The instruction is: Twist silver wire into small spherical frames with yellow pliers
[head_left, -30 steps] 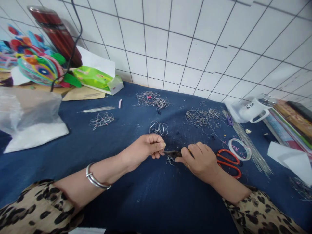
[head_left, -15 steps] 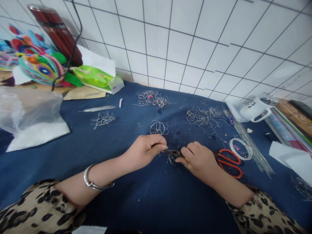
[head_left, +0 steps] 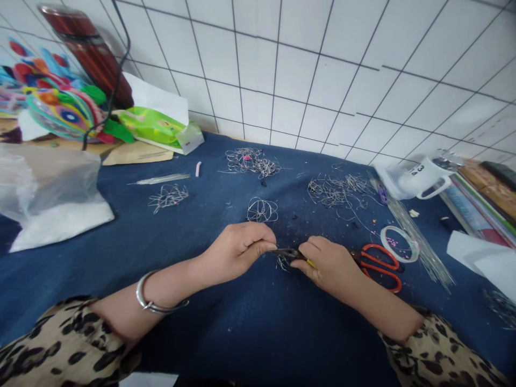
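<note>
My right hand (head_left: 328, 263) is closed round the handles of a pair of pliers (head_left: 288, 252), whose jaws point left. The jaw tips meet the fingertips of my left hand (head_left: 242, 250), which pinches something too small to make out, perhaps a wire end. Just below the jaws lies a small bunch of thin wire (head_left: 283, 263). A looped wire shape (head_left: 262, 210) rests on the blue cloth behind my left hand. Beside my right wrist are scissors with orange handles (head_left: 381, 263), their blades partly hidden by the hand.
Wire tangles (head_left: 252, 162) lie toward the wall, with another wire pile (head_left: 338, 191) to the right. A clear ring dish (head_left: 399, 244) holds pink beads beside straight wires (head_left: 423, 242). A white mug (head_left: 429, 174) stands at right; a plastic bag (head_left: 48, 188) and red flask (head_left: 88, 56) at left.
The view has shifted slightly. My right hand's fingers have moved a little on the pliers, showing more of a yellow handle. My left hand keeps its pinch at the jaw tips.
</note>
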{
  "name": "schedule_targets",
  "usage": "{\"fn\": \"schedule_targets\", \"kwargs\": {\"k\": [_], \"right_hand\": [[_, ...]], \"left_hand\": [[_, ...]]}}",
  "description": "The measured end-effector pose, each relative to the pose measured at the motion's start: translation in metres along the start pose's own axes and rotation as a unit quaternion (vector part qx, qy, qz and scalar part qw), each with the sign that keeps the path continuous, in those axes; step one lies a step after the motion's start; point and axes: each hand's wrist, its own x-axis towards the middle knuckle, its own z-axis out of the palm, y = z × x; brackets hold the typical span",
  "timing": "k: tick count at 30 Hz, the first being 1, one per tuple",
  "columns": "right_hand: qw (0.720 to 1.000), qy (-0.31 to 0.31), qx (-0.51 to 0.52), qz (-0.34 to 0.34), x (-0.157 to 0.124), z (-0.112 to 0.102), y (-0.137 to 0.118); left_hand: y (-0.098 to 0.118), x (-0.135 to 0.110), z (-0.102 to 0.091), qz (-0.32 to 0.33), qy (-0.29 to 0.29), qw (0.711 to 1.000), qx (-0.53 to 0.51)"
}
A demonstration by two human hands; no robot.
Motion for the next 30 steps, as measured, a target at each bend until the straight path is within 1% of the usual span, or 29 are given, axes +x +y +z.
{"fn": "schedule_targets", "kwargs": {"k": [5,7,12,19,21,23,25,27,30], "right_hand": [[1.000,-0.011,0.022,-0.001,0.000,0.001,0.001],[0.999,-0.014,0.037,-0.005,0.000,0.001,0.001],[0.997,-0.027,0.068,-0.005,0.002,0.000,0.003],[0.997,-0.033,0.068,-0.004,0.001,-0.001,0.003],[0.998,-0.024,0.056,-0.001,0.001,0.001,0.003],[0.999,-0.004,0.036,0.006,0.000,0.005,0.003],[1.000,0.017,0.016,0.010,-0.001,0.009,0.003],[1.000,0.026,0.004,0.008,-0.002,0.011,0.003],[1.000,0.023,-0.011,0.011,-0.002,0.012,0.003]], "left_hand": [[0.002,-0.001,-0.001,0.033,-0.002,0.999,-0.009],[0.004,-0.001,-0.001,0.035,-0.006,0.999,-0.010],[0.004,-0.002,0.000,0.016,-0.017,1.000,-0.010],[0.004,-0.002,0.003,0.050,-0.006,0.999,0.004],[0.005,-0.002,0.002,0.032,0.004,0.999,-0.002],[0.006,-0.001,0.001,-0.008,0.005,1.000,-0.024],[0.006,0.000,-0.001,-0.056,-0.018,0.996,-0.063],[0.005,0.002,-0.004,-0.088,-0.052,0.990,-0.097],[0.002,0.005,-0.008,-0.102,-0.075,0.986,-0.106]]}}
